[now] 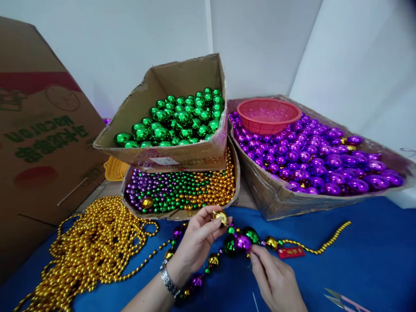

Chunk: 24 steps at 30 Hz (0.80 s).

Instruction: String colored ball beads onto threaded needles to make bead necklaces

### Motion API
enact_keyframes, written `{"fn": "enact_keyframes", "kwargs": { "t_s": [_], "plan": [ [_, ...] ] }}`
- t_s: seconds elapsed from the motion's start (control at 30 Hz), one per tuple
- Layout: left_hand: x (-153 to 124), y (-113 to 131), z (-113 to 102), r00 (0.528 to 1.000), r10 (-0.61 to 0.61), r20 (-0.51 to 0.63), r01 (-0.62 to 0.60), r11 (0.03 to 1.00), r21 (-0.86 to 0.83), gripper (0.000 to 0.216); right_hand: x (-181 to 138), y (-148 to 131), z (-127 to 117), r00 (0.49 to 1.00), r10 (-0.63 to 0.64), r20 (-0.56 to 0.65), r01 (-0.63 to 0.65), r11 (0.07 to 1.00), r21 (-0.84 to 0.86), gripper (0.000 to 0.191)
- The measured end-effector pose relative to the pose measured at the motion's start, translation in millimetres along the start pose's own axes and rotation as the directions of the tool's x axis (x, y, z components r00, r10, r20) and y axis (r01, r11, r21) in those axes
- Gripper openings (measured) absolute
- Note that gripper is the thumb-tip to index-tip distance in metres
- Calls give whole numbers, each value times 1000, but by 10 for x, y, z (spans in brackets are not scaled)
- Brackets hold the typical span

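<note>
My left hand (195,240), with a metal watch on its wrist, pinches a shiny gold ball (220,216) between thumb and fingertips. My right hand (274,279) is closed just below a purple ball (242,242) and a green ball (251,234) on a bead strand (208,262) lying on the blue cloth. It seems to hold the strand's thread, too thin to make out. A gold bead chain (325,245) with a red tag (290,252) trails off to the right of these balls.
A heap of gold bead chains (94,247) lies at left. Behind stand a box of small mixed beads (182,190), a box of green balls (175,121) on it, and a box of purple balls (318,160) with a red basket (268,115). Snips (344,299) lie at lower right.
</note>
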<state>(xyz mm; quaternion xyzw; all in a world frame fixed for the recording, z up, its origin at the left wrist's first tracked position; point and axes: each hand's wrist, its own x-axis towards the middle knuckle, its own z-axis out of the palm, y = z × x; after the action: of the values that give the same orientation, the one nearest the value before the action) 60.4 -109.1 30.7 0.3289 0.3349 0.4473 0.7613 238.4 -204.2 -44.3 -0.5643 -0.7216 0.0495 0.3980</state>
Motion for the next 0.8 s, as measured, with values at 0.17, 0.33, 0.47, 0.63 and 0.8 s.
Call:
{"fn": "enact_keyframes", "kwargs": {
  "t_s": [0.17, 0.33, 0.47, 0.63, 0.8],
  "plan": [
    [5, -71, -8, 1000, -15, 6, 15, 1000, 8, 24, -7, 17, 18, 991, 109, 71, -112, 993, 37, 21],
    [18, -85, -18, 1000, 6, -3, -6, 999, 42, 24, -9, 43, -8, 990, 71, 120, -83, 992, 93, 28],
    [-2, -124, -6, 999, 44, 8, -45, 988, 148, 29, 2, 37, -45, 951, 236, 200, -286, 917, 278, 19],
    [-19, -181, 11, 996, 83, 19, -85, 973, 217, 30, -1, 14, 31, 786, 466, 406, -614, 511, 602, 24],
    [-51, -129, 38, 992, 76, 97, -104, 939, 327, 32, -32, -11, 190, 729, 576, 370, -562, 195, 804, 37]
  ]
}}
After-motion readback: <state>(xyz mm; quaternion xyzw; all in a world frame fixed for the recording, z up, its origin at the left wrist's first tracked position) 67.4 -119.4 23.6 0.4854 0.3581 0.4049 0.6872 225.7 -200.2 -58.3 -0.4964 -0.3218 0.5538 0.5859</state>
